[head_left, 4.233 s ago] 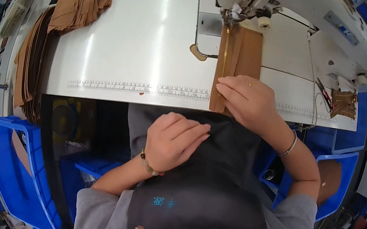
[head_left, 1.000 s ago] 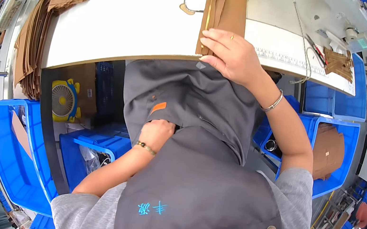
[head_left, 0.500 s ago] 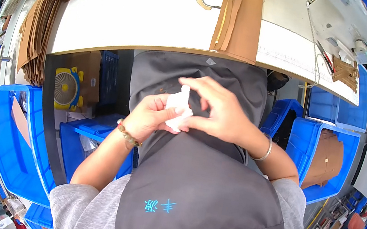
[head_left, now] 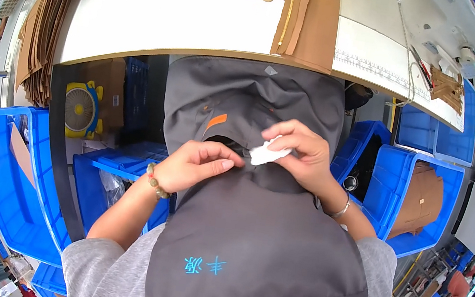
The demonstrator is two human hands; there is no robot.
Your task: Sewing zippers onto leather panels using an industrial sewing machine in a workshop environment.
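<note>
In front of my lap, my right hand [head_left: 305, 153] pinches a crumpled white tissue [head_left: 266, 153] between thumb and fingers. My left hand [head_left: 201, 164] is beside it, with thumb and fingers closed at a fold of the grey apron [head_left: 261, 233]. A dark gap in the cloth shows just above the left fingers, like a pocket opening. The tissue's lower end hangs close to this gap, a little right of the left fingertips. An orange patch [head_left: 216, 121] lies on the apron above the left hand.
Ahead is a white worktable [head_left: 173, 7] bearing folded brown pieces with a yellow zipper [head_left: 309, 26]. Stacked brown sheets [head_left: 44, 37] hang over its left end. Blue bins stand left [head_left: 16, 175] and right [head_left: 386, 191]; a yellow-blue fan [head_left: 80, 111] sits under the table.
My hands have separated. The right hand has carried the tissue to the right and slightly down; the left has let go of it and moved down to the apron. The orange patch is now uncovered.
</note>
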